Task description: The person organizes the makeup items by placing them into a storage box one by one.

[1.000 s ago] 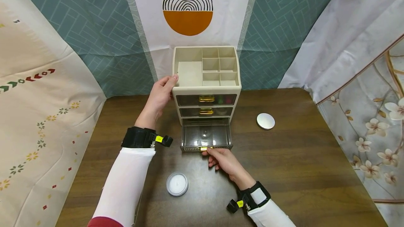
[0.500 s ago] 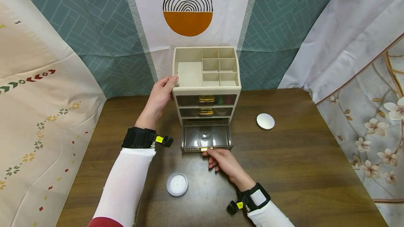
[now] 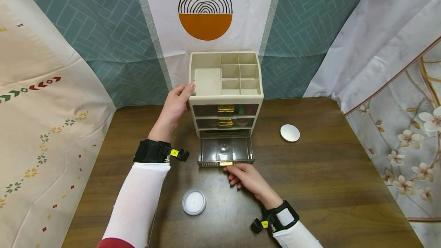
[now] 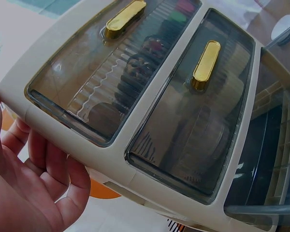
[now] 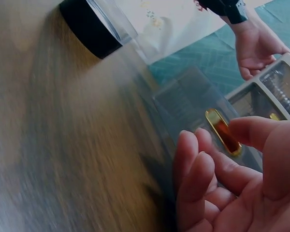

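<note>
A cream drawer organizer with smoky clear drawers and gold handles stands at the table's back. My left hand holds its upper left edge, thumb over the top rim and fingers curled against the side. The bottom drawer is pulled out, and nothing is plainly visible inside. Just in front of its gold handle is my right hand, thumb and forefinger apart and the other fingers loosely bent. Dark, red and green items show through the top drawer. Rounded shapes show dimly in the middle drawer.
A round, clear-walled container with a white top stands on the wooden table, left of my right hand. A flat, white-silver disc lies right of the organizer. Fabric hangs behind and on both sides.
My right hand has come off the bottom drawer's handle and shifted slightly right and toward me; the handle now shows more fully. The drawer stays out, and my left hand keeps its hold.
</note>
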Motion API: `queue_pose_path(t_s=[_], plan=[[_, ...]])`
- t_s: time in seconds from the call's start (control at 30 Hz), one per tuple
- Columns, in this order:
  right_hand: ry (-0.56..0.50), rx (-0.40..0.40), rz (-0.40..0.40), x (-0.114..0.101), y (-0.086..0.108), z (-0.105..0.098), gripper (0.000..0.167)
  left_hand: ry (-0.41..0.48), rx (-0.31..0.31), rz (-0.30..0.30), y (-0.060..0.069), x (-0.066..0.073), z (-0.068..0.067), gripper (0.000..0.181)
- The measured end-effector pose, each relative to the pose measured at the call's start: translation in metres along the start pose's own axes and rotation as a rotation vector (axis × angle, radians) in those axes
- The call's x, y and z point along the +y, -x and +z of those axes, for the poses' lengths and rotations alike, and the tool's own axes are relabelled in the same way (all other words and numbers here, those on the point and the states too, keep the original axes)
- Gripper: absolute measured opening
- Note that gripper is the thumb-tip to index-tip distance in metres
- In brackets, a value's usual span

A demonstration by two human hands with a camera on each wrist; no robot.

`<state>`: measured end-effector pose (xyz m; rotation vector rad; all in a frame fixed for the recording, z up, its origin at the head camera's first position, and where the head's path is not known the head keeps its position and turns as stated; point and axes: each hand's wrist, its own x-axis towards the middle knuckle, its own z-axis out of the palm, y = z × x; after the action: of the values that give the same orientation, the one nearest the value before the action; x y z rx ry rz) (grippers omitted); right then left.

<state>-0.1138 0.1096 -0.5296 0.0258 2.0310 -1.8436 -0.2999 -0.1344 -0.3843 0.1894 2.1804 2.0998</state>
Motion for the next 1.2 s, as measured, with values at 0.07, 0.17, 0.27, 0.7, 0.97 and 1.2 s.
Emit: queue_pose_path(t_s=[0.07, 0.17, 0.27, 0.7, 0.97, 1.2], plan=[[0.021, 0.004, 0.003, 0.000, 0.002, -0.005, 0.038, -0.001, -0.001, 0.000, -0.001, -0.001, 0.000, 0.036], [0.038, 0.017, 0.011, 0.001, 0.004, -0.014, 0.038, 0.001, -0.003, 0.000, -0.002, -0.002, 0.000, 0.037], [0.046, 0.027, 0.014, 0.002, 0.008, -0.027, 0.039, 0.006, -0.001, 0.001, -0.002, -0.002, -0.001, 0.037], [0.269, 0.112, 0.035, 0.001, 0.027, -0.096, 0.031, 0.011, -0.004, 0.007, -0.001, -0.001, -0.001, 0.033], [0.319, 0.252, 0.066, -0.006, 0.033, -0.149, 0.034, 0.009, -0.002, 0.016, -0.001, -0.001, -0.001, 0.034], [0.341, 0.496, 0.081, -0.010, 0.020, -0.191, 0.047, 0.006, 0.002, 0.008, -0.001, -0.001, -0.001, 0.034]])
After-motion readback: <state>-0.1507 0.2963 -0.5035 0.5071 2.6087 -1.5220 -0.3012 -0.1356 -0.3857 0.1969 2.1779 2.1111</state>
